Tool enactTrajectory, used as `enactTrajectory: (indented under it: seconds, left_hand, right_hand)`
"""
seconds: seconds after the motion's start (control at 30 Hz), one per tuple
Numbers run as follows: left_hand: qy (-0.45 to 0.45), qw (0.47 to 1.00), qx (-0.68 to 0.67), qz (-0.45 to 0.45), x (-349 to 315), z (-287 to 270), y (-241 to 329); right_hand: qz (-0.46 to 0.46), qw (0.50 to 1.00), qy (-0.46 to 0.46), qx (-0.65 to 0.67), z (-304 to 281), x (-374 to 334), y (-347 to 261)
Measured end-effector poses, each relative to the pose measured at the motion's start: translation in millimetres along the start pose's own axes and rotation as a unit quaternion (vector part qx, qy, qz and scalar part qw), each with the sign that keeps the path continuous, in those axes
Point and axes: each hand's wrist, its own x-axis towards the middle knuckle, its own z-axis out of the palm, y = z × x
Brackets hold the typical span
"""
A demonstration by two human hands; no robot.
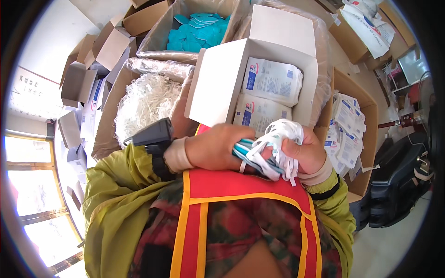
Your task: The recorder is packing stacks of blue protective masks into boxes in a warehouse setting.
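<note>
Close to my chest, my left hand (214, 149) is closed around a bundle of teal-and-white folded face masks (245, 153). At the bundle's right side, my right hand (307, 150) has its fingers closed on the looped white ear straps (281, 139). Both hands grip the one bundle, and part of it is hidden by the fingers. Just beyond them stands an open white box (213, 83) holding white packets (273, 81) with blue print.
Tangled white straps (150, 104) fill a carton at the left. Teal mask pieces (199, 32) lie in a plastic-lined carton behind. More white packets (345, 129) sit in a carton (368, 150) at the right. Several open boxes (111, 46) are stacked at the far left.
</note>
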Motion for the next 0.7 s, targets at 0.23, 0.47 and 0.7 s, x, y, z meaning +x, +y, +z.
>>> enactTrajectory:
  seconds: [0.23, 0.47, 0.7]
  left_hand:
    - [0.167, 0.899, 0.387, 0.115, 14, -58, 9]
    - [0.199, 0.831, 0.477, 0.206, 40, -62, 24]
    - [0.062, 0.935, 0.322, 0.131, 42, -28, 17]
  right_hand:
    - [0.037, 0.994, 0.054, -0.085, -13, -17, -9]
    - [0.087, 0.981, -0.108, -0.138, 8, -19, -27]
    - [-0.338, 0.778, 0.012, -0.530, 21, 7, -62]
